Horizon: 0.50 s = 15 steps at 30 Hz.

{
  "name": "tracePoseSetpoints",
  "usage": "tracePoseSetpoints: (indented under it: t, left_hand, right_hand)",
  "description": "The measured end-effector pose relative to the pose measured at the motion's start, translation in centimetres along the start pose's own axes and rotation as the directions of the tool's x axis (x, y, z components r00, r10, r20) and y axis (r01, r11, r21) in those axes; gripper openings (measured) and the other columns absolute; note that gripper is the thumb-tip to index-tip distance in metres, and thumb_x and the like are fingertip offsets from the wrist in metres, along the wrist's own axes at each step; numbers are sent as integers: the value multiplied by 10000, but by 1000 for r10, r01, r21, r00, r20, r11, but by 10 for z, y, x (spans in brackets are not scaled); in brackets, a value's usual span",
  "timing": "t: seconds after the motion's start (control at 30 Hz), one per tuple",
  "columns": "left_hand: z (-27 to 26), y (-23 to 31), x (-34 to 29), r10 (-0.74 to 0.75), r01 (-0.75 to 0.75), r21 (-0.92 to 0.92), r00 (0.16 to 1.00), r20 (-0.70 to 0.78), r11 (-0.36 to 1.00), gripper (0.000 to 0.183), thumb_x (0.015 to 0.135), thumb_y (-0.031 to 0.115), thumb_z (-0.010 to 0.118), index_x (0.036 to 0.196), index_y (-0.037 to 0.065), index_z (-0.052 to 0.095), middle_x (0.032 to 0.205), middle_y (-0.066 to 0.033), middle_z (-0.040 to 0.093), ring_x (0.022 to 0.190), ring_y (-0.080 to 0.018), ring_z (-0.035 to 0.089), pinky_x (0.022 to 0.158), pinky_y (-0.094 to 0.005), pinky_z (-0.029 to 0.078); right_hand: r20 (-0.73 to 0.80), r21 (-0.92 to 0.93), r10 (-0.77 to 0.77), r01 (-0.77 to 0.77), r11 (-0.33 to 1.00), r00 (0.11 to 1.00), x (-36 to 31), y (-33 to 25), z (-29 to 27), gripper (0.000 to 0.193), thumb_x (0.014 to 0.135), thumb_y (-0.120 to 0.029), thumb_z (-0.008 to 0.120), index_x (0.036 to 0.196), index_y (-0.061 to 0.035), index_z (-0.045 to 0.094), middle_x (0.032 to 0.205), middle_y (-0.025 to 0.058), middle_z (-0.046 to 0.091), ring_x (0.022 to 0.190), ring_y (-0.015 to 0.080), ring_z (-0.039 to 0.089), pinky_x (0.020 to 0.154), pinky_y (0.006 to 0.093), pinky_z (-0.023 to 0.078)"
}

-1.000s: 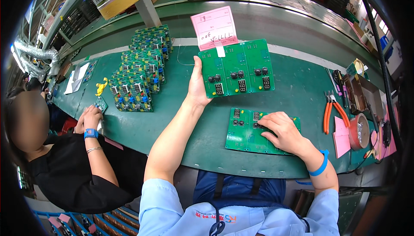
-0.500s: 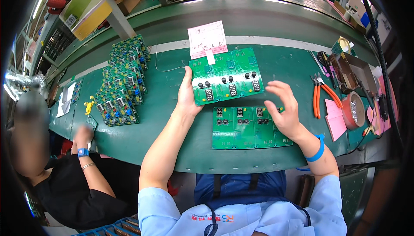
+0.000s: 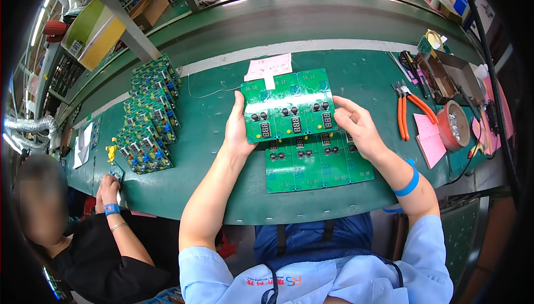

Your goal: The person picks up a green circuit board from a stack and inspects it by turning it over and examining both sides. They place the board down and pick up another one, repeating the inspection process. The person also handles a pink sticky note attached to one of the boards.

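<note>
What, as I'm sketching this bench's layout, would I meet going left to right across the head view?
White paper, rows of circuit boards, left hand, raised green board, right hand, orange-handled pliers, red ring-shaped item.

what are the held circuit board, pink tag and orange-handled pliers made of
Held circuit board: probably resin laminate, glossy green, showing bright glare. Pink tag: probably matte paper, thin and printed. Orange-handled pliers: apparently metal heads, greyish; handles likely smooth plastic, evenly coloured.
</note>
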<state>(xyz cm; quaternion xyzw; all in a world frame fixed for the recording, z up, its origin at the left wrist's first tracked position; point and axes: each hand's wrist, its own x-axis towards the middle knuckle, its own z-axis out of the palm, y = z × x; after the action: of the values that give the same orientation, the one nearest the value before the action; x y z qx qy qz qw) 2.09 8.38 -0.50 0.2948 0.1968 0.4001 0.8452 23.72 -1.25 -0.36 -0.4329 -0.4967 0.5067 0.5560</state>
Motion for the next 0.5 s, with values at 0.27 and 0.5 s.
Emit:
tracePoseSetpoints:
  t: [0.27,0.5]
  left_hand:
    - [-2,-2,1,-17,18,24,1000,-21,1000,554,859,473,260,1213,54,339,1177,-114,435,1055,-243,457,858,-384,406]
    - [-15,-7,8,-27,27,34,999,-18,999,540,860,465,271,1200,54,354,1162,-113,449,1041,-241,468,854,-383,405]
  right_hand:
    - [24,40,6,-7,999,1000,1,1,3,395,826,-127,504,1150,58,373,850,66,567,798,95,525,723,231,417]
    - [22,0,16,-16,1000,1000,0,4,2,388,824,-124,507,1139,57,372,851,72,567,782,89,521,699,220,413]
